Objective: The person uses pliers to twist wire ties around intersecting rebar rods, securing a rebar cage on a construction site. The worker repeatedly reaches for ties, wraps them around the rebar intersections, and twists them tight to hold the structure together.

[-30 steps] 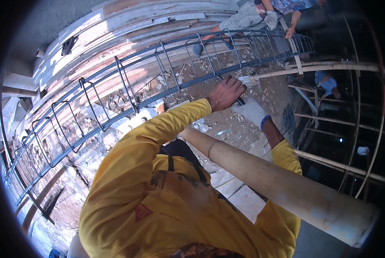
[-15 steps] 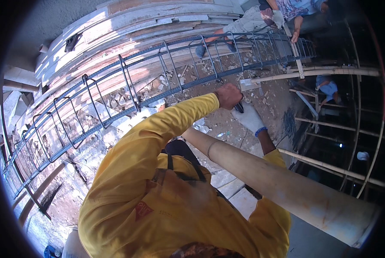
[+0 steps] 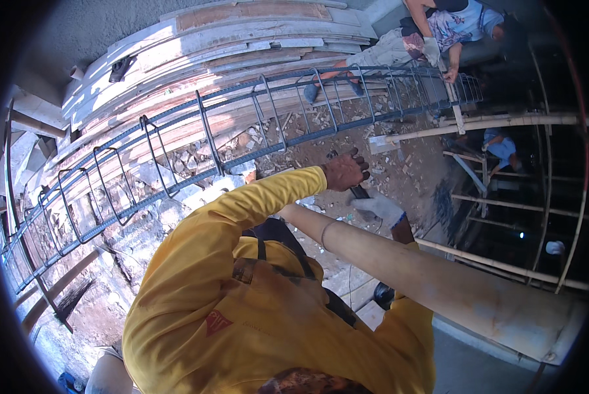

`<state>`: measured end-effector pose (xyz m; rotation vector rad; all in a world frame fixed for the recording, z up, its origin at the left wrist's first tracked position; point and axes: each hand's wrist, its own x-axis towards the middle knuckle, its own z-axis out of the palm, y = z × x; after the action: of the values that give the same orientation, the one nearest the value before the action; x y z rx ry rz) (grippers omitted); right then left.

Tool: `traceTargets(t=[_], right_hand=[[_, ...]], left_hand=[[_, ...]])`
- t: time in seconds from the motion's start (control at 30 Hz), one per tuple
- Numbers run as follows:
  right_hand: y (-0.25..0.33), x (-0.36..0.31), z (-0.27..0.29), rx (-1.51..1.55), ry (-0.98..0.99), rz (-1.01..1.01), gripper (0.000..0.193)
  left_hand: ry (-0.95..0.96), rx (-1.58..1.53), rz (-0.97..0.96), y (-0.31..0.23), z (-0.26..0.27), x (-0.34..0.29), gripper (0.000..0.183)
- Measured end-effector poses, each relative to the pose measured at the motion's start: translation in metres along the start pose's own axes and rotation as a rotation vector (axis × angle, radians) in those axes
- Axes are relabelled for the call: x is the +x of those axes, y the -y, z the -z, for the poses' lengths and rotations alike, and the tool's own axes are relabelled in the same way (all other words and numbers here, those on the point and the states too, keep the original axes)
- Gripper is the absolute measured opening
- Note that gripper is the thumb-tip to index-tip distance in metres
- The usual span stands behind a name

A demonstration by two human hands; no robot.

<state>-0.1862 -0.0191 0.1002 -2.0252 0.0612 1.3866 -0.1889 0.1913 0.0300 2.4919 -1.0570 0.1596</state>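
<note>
Bare and with its fingers curled in, my left hand is in front of my chest, at the end of a yellow sleeve. Whatever lies inside those fingers is hidden. My right hand wears a pale glove and is closed on a dark, short tool, whose kind I cannot make out. The tool's dark end points toward my left hand, just below it. A thick beige pipe slants across my right forearm and hides part of it. Beyond my hands runs a long rebar cage with square stirrups.
Stacked boards lie behind the cage. A co-worker's hand touches an upright wooden stick at the cage's far right end. Bamboo poles cross the right side, where another person is lower down. Rubble covers the ground.
My hands have come apart; the left hand no longer meets the dark tool. Both have moved nearer my body, and the view has shifted slightly.
</note>
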Motion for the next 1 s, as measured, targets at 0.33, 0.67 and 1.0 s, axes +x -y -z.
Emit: traceTargets(t=[0.33,0.67,1.0], right_hand=[[0.085,-0.029,-0.033,-0.530,-0.845,0.621,0.036],[0.217,-0.065,-0.094,-0.236,-0.685,1.314,0.049],[0.246,-0.135,-0.125,0.154,0.037,1.624,0.024]], left_hand=[[-0.855,-1.363,0.553,-0.011,0.090,-0.041,0.037],[-1.063,-0.761,0.419,-0.035,0.265,-0.076,0.034],[-1.223,-0.845,0.324,-0.111,0.333,-0.096,0.025]])
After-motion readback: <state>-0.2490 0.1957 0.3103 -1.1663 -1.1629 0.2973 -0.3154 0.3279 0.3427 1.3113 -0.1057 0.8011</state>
